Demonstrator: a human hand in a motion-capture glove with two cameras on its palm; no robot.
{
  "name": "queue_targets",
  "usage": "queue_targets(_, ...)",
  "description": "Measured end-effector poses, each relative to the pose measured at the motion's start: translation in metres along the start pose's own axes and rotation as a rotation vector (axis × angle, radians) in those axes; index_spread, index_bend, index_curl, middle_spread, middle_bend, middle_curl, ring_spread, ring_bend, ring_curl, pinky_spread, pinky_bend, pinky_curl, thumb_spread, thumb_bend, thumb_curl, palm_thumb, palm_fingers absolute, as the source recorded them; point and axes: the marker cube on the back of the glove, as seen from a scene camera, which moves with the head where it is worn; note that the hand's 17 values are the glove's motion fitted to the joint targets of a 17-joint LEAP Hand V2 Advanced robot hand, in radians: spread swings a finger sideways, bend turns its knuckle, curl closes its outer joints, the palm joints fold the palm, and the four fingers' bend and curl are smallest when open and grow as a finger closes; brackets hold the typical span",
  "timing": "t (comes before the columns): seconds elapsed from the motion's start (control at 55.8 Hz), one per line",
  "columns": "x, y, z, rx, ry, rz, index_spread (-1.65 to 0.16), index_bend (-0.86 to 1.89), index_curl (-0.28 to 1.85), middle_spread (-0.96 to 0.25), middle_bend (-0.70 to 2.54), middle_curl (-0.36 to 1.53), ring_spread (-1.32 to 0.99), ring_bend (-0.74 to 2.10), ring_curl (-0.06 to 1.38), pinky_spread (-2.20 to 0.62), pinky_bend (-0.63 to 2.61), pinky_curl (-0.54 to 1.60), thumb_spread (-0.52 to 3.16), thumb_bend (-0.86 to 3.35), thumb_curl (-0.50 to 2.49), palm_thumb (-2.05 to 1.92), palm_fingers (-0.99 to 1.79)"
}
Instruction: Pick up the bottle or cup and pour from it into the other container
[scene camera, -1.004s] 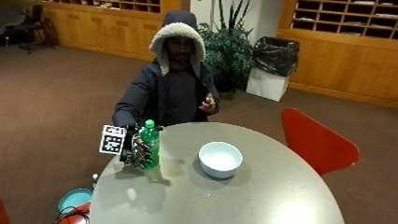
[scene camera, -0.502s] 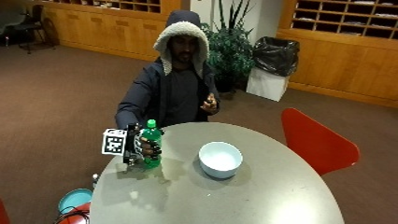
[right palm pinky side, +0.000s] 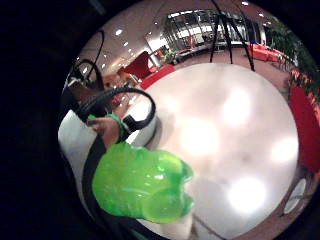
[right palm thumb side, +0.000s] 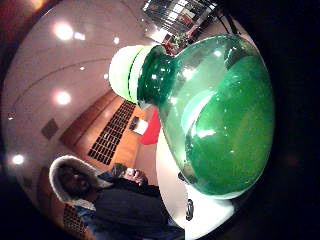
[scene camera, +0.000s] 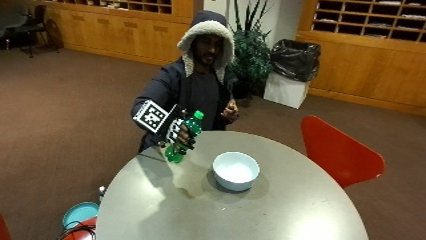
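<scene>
Right hand (scene camera: 176, 131) grips green bottle (scene camera: 182, 141) around its body; bottle is lifted clear of the desk (scene camera: 293, 210), above the desk's edge nearest the person. Long axis tilted, green cap (scene camera: 198, 115) leaning toward the white bowl (scene camera: 235, 170). Cap looks still on in thumb-side view (right palm thumb side: 125, 70). Bowl stands on the desk, near, to the cap side of the hand and lower. Judgement: pour needs travel over the bowl rim, then further tilt. Open desk all round the bowl; red chair (scene camera: 336, 150) well apart
</scene>
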Motion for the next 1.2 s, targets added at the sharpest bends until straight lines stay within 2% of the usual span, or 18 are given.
queue_targets(0.054,-0.01,0.002,0.003,-0.116,0.071,-0.04,-0.26,0.11,0.27,-0.2,0.29,0.45,-0.13,0.66,0.39,-0.01,0.43,0.37,0.65,-0.03,0.52,0.92,1.14)
queue_targets(0.161,-0.022,-0.008,0.016,-0.098,0.167,-0.073,-0.26,0.11,0.27,-0.2,0.29,0.46,-0.13,0.66,0.4,-0.01,0.43,0.37,0.65,-0.03,0.53,0.92,1.14)
queue_targets(0.251,-0.031,-0.012,0.021,-0.164,0.291,-0.066,-0.26,0.11,0.27,-0.2,0.29,0.46,-0.13,0.66,0.4,-0.01,0.43,0.37,0.65,-0.03,0.54,0.93,1.14)
queue_targets(0.52,-0.049,-0.033,0.043,-0.29,0.728,-0.207,-0.25,0.11,0.27,-0.2,0.28,0.47,-0.13,0.66,0.4,0.0,0.43,0.37,0.65,-0.03,0.55,0.93,1.14)
queue_targets(0.699,-0.059,-0.035,0.068,-0.38,0.895,-0.293,-0.25,0.11,0.27,-0.21,0.28,0.47,-0.13,0.66,0.4,-0.01,0.43,0.37,0.65,-0.03,0.55,0.92,1.14)
queue_targets(1.202,-0.063,-0.033,0.125,-0.499,1.446,-0.564,-0.26,0.11,0.27,-0.21,0.28,0.47,-0.14,0.65,0.4,-0.02,0.42,0.37,0.64,-0.03,0.56,0.92,1.15)
